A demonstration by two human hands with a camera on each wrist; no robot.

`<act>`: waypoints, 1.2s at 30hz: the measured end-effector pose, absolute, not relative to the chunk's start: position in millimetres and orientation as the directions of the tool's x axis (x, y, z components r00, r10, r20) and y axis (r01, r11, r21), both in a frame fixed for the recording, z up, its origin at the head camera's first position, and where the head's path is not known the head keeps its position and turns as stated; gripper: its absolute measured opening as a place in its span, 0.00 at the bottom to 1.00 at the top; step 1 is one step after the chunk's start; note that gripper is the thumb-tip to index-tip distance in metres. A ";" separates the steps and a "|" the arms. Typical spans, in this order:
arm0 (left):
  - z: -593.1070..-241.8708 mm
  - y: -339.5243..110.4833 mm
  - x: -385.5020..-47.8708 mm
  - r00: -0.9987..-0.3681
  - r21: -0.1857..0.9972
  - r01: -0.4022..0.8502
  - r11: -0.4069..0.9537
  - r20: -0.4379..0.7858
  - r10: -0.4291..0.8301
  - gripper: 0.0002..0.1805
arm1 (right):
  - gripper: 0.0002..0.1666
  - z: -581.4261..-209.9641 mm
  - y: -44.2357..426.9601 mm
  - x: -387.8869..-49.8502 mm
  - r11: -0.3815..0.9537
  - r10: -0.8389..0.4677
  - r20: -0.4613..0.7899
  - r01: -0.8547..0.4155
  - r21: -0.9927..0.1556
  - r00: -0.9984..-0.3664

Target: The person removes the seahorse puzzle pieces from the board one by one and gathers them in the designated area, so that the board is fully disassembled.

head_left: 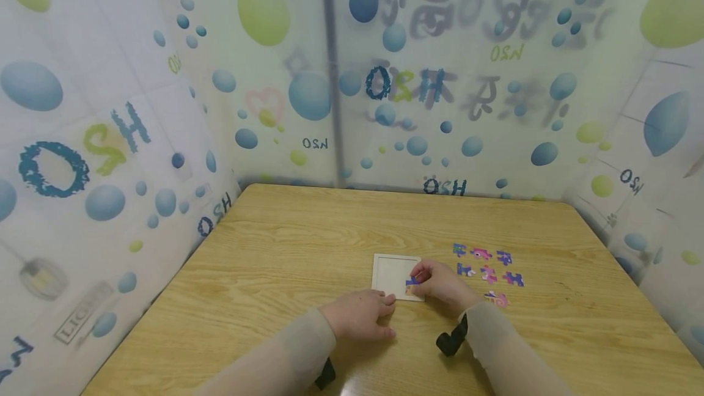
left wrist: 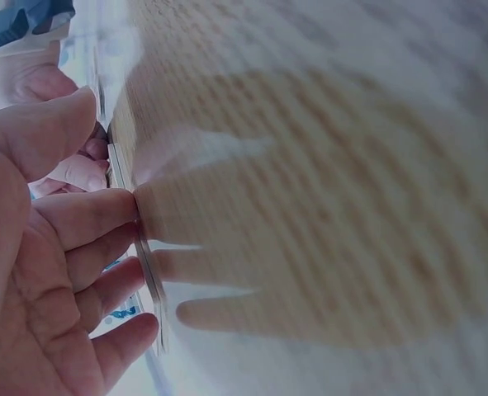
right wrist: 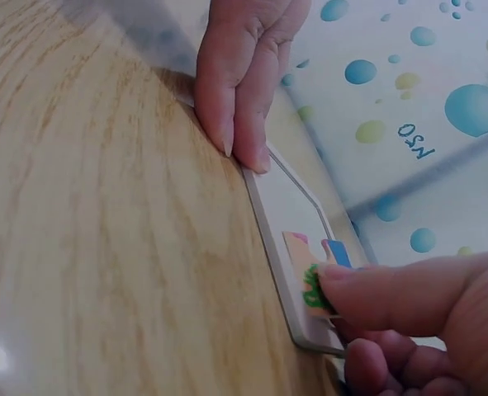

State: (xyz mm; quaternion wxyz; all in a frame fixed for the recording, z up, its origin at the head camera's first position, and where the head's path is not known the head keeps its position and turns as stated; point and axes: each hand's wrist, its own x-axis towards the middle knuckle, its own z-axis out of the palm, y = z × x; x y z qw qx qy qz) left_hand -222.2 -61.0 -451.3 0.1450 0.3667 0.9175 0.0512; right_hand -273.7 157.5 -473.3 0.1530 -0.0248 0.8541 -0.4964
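A shallow white puzzle tray (head_left: 389,272) lies flat on the wooden table. My right hand (head_left: 444,286) pinches a jigsaw piece (right wrist: 303,262) at the tray's near right corner. That piece is peach, blue and green, and the thumb and fingers cover part of it. In the right wrist view it sits close against the tray's raised edge; whether it lies fully flat I cannot tell. With fingers extended, my left hand (head_left: 360,316) touches the near edge of the tray (left wrist: 149,268), left of the piece.
To the right of the tray lie several loose purple and pink jigsaw pieces (head_left: 488,274) in loose rows. The wooden table (head_left: 286,243) reaches back to a printed curtain (head_left: 308,157) with blue and green dots, which also encloses both sides.
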 end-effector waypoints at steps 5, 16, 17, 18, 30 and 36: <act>-451.4 -60.1 -222.5 -0.688 0.182 0.666 0.724 -0.226 0.690 0.34 | 0.14 -473.3 157.8 -276.0 0.454 -0.188 -0.265 0.155 -0.877 -0.946; -452.0 -60.0 -223.4 -0.688 0.202 0.656 0.727 -0.235 0.686 0.34 | 0.12 -472.8 159.5 -276.9 0.457 -0.190 -0.273 0.161 -0.875 -0.943; -452.2 -60.1 -223.5 -0.688 0.203 0.656 0.727 -0.235 0.686 0.34 | 0.12 -473.2 159.9 -277.1 0.455 -0.192 -0.272 0.159 -0.876 -0.943; -452.0 -60.2 -223.5 -0.688 0.204 0.656 0.727 -0.236 0.687 0.34 | 0.12 -473.7 160.3 -277.3 0.453 -0.195 -0.271 0.158 -0.877 -0.943; -452.9 -61.0 -223.5 -0.682 0.211 0.657 0.724 -0.242 0.690 0.34 | 0.12 -472.4 164.5 -277.0 0.487 -0.206 -0.271 0.141 -0.862 -0.940; -452.2 -61.6 -222.8 -0.689 0.225 0.644 0.732 -0.246 0.682 0.34 | 0.11 -472.9 165.4 -277.0 0.500 -0.207 -0.258 0.125 -0.857 -0.944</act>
